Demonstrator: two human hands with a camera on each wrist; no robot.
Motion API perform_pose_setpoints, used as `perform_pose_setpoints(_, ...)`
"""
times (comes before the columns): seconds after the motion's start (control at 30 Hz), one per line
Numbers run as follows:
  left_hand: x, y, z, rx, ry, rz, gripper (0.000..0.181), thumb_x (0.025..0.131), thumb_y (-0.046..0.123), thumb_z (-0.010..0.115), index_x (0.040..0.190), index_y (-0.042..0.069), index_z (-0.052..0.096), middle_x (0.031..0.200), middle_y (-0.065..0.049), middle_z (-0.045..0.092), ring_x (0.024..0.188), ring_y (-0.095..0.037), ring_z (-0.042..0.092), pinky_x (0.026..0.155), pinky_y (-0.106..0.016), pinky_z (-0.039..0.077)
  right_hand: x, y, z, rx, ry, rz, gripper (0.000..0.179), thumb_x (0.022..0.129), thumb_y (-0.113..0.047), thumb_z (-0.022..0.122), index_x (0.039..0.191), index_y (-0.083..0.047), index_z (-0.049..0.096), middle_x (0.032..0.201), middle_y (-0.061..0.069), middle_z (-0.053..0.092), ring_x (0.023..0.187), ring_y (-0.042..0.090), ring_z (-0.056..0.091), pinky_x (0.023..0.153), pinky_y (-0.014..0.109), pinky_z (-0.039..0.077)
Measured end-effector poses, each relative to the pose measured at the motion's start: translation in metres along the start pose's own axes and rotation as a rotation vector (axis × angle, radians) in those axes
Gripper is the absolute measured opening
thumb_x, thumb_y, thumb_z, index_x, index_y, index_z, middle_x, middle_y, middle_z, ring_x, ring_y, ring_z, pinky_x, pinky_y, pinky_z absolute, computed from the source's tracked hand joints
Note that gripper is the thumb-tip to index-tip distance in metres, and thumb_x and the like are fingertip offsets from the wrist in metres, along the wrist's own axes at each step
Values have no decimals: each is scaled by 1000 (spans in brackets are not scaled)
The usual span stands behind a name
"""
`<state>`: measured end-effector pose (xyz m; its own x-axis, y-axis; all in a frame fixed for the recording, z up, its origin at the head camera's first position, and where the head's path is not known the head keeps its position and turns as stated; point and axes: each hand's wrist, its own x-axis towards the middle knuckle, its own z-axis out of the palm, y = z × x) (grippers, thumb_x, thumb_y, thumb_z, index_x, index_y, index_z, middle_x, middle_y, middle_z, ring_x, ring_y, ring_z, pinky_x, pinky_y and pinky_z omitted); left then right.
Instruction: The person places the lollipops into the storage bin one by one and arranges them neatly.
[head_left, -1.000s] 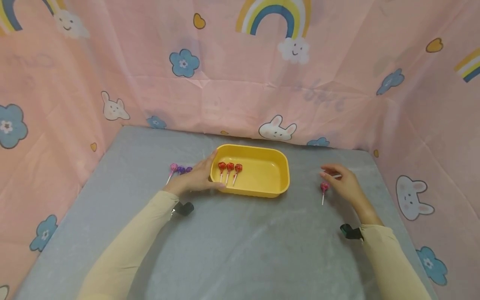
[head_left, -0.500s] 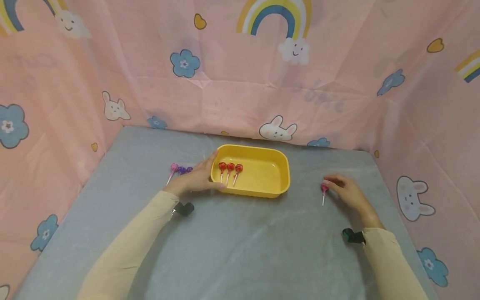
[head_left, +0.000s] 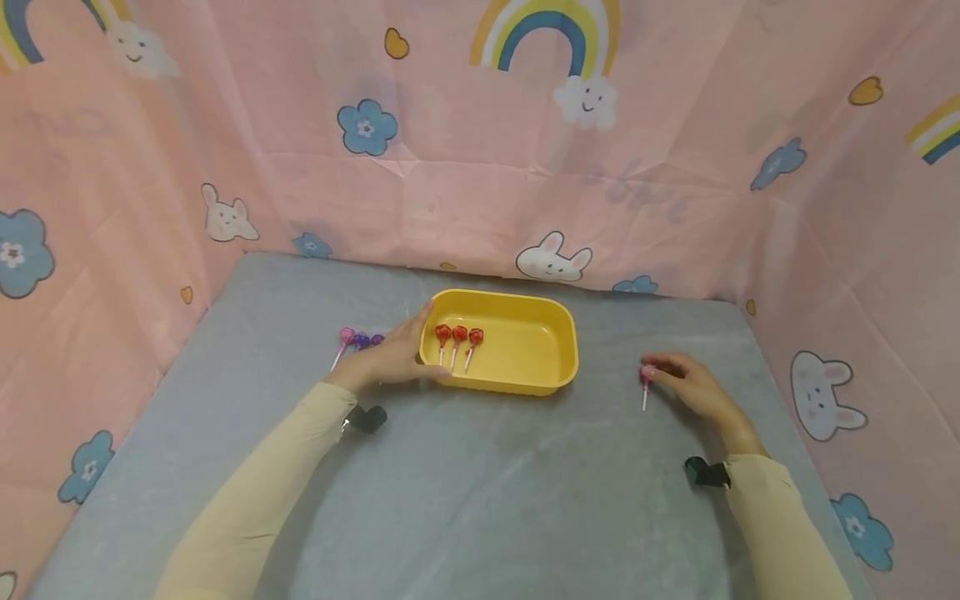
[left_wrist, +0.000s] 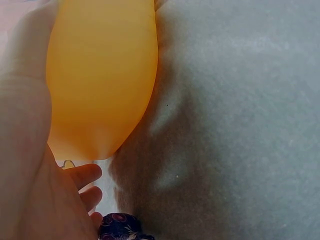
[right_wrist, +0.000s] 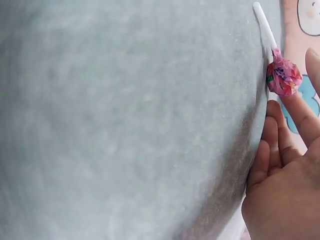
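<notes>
In the head view, my left hand [head_left: 390, 354] grips the left end of a yellow tray [head_left: 536, 387], thumb at the front wall and fingers at the back. Inside the tray, at its left side, lie three red lollipops [head_left: 460, 334]. My right hand [head_left: 693, 387] is at a pink lollipop [head_left: 645, 375] on the table to the right. The right wrist view has this lollipop [right_wrist: 284, 77] against the index fingertip, with the thumb [right_wrist: 314, 70] slightly apart from it. Left of the tray lie a pink lollipop [head_left: 347, 336] and two purple ones [head_left: 362, 341], partly hidden by my left hand.
A grey cloth [head_left: 480, 492] covers the table. Pink printed curtains [head_left: 450, 200] hang along the back and both sides. A black wrist camera mount [head_left: 705, 472] sits on the right wrist, and another [head_left: 367, 418] on the left.
My right hand has come down and nearer to the pink lollipop, its fingertips now at the candy head. A white stick seen by its fingers is hidden now. The left hand and tray stay put.
</notes>
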<state>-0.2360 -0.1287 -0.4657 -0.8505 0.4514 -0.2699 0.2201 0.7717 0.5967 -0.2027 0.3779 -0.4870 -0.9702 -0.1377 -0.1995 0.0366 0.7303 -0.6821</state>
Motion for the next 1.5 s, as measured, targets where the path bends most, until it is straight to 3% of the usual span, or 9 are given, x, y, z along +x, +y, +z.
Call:
perform_pose_setpoints(0.27, -1, 0, 0, 1, -2, 11, 128, 78, 69, 70, 156, 25, -22, 169, -10, -2, 156, -35, 7, 127, -52, 13, 0, 4, 4, 10, 18, -63, 48, 98, -39, 60, 133, -5, 60, 135, 18, 53, 110, 0, 44, 90, 14, 38)
perform_pose_setpoints(0.47, -2, 0, -1, -8, 0, 21, 129, 78, 68, 71, 156, 26, -22, 169, -12, -4, 156, -37, 7, 126, -54, 12, 0, 4, 3, 16, 11, -70, 47, 99, -36, 59, 135, -5, 59, 136, 18, 53, 116, 8, 45, 91, 13, 38)
perform_pose_setpoints(0.8, 1, -2, 0, 8, 0, 9, 129, 77, 71, 69, 155, 27, -24, 169, -11, -4, 156, -36, 6, 127, -53, 12, 0, 7, 4, 22, 46, -91, 45, 99, -36, 59, 131, -4, 62, 130, 16, 54, 105, -11, 43, 89, 10, 38)
perform_pose_setpoints(1.23, 0, -1, -1, -7, 9, 17, 128, 78, 67, 71, 156, 27, -22, 169, -10, -3, 156, -35, 8, 126, -53, 14, -1, 3, 4, 8, 55, -72, 45, 97, -37, 62, 130, -5, 63, 132, 17, 55, 107, -4, 44, 88, 12, 38)
perform_pose_setpoints(1.5, 1, -1, -1, -6, 0, 0, 126, 79, 66, 70, 155, 28, -23, 169, -10, -3, 156, -35, 7, 126, -53, 13, 1, 5, 4, 2, 80, -82, 42, 97, -34, 63, 126, -3, 65, 128, 17, 57, 101, -11, 44, 86, 11, 39)
